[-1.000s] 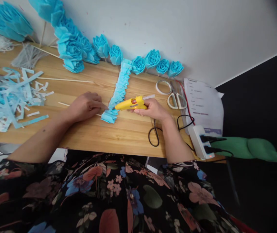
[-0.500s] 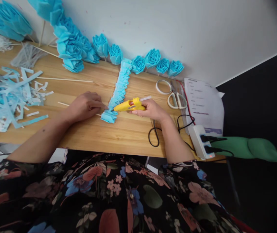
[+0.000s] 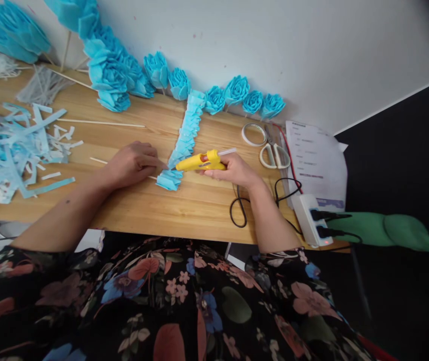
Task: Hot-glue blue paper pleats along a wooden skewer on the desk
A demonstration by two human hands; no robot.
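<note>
A light blue pleated strip (image 3: pixel 186 135) lies lengthwise on the wooden table, its near end (image 3: pixel 169 179) folded into layers. My left hand (image 3: pixel 134 163) rests at its left edge with fingers curled and the fingertips pressing on the strip near a fold. Under that hand passes a thin wooden stick (image 3: pixel 98 160), its far tip near the strip. My right hand (image 3: pixel 235 169) is closed around a yellow hot glue gun (image 3: pixel 199 161), with a clear glue stick (image 3: pixel 227 151) poking out of its back. The nozzle points left, at the strip beside my left fingertips.
Blue flowers (image 3: pixel 237 89) stand along the wall. Paper strip scraps (image 3: pixel 22 150) pile up at left. Tape roll (image 3: pixel 254 134), scissors (image 3: pixel 274 154) and printed sheets (image 3: pixel 314 160) lie at right. A black cord (image 3: pixel 239 213) loops near a white power strip (image 3: pixel 312 220).
The glue gun has tipped very slightly at the strip. Both hands and the strip are otherwise almost where they were.
</note>
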